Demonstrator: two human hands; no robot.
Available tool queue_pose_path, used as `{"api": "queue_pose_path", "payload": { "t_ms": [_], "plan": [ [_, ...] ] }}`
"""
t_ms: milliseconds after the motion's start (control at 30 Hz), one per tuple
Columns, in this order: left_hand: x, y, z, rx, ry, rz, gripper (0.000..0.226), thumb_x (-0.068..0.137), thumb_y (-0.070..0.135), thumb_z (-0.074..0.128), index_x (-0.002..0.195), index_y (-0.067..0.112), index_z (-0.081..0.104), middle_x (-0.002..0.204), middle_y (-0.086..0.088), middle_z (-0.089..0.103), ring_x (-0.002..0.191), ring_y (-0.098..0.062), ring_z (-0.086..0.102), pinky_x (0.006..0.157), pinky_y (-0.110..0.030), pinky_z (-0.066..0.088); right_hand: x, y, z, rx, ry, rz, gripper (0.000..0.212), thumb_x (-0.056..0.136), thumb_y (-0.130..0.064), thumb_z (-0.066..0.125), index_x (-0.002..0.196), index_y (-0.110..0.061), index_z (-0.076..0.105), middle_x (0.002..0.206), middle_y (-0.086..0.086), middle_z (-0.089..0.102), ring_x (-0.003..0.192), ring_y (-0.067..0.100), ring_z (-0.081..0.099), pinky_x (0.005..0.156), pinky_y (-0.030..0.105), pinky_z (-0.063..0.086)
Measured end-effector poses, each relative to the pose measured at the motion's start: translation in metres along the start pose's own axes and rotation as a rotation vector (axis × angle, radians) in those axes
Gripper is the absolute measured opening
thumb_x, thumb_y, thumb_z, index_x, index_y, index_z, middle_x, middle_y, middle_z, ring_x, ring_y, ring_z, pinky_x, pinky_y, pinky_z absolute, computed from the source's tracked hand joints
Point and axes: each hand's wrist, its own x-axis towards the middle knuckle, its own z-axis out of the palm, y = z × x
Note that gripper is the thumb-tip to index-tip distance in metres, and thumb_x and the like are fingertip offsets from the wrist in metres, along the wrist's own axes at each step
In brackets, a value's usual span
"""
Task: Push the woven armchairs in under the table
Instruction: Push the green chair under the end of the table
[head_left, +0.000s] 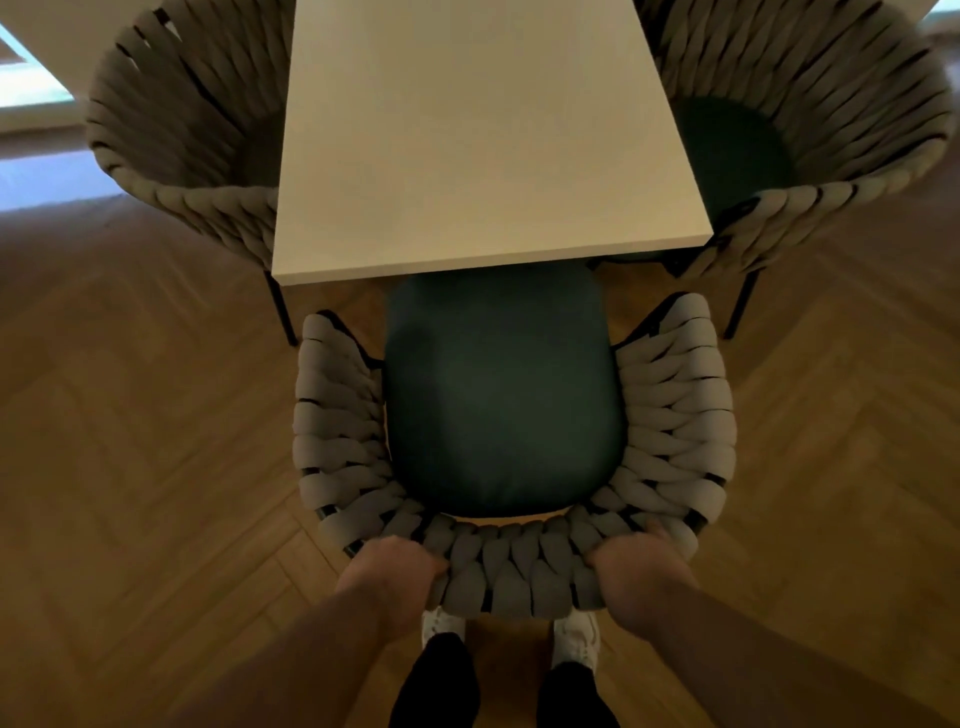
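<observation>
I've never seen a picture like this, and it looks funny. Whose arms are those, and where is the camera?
There's no machine here. The camera sits on a person's head and looks down, so you see their own arms. The left grip and right grip are bare hands, both holding the back of the near armchair. Its green cushion just reaches under the white table. A left armchair and a right armchair stand at the table's sides.

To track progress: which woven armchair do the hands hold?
The nearest armchair: left hand and right hand grip its backrest; the left armchair and right armchair stand untouched.
</observation>
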Motion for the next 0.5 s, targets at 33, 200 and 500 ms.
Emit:
{"api": "queue_pose_path", "payload": {
  "t_ms": [33,200,500],
  "plan": [
    [-0.002,0.001,0.000,-0.008,-0.007,0.001,0.037,0.101,0.020,0.051,0.135,0.034,0.058,0.125,0.002,0.066,0.114,-0.022,0.062,0.098,-0.039,0.050,0.000,0.001,-0.001,-0.011,-0.003,-0.009,0.030,0.102,-0.023,0.046,0.123,-0.029,0.066,0.132,0.001,0.067,0.126,0.026,0.057,0.117,0.047,0.027],
    [0.005,0.001,-0.009,0.010,0.003,-0.040,0.039,0.102,0.023,0.049,0.138,0.035,0.058,0.130,0.000,0.065,0.119,-0.023,0.061,0.102,-0.040,0.050,0.008,0.009,-0.015,-0.049,-0.002,-0.017,0.032,0.104,-0.022,0.044,0.129,-0.024,0.063,0.140,0.005,0.061,0.132,0.027,0.053,0.114,0.042,0.033],
    [0.006,0.009,-0.014,0.017,0.029,-0.057,0.039,0.102,0.023,0.048,0.138,0.034,0.057,0.126,-0.001,0.066,0.115,-0.024,0.062,0.097,-0.042,0.052,0.013,0.019,-0.011,-0.063,0.062,0.008,0.034,0.105,-0.021,0.040,0.125,-0.024,0.067,0.134,0.004,0.066,0.125,0.026,0.058,0.115,0.041,0.034]
  ]
}}
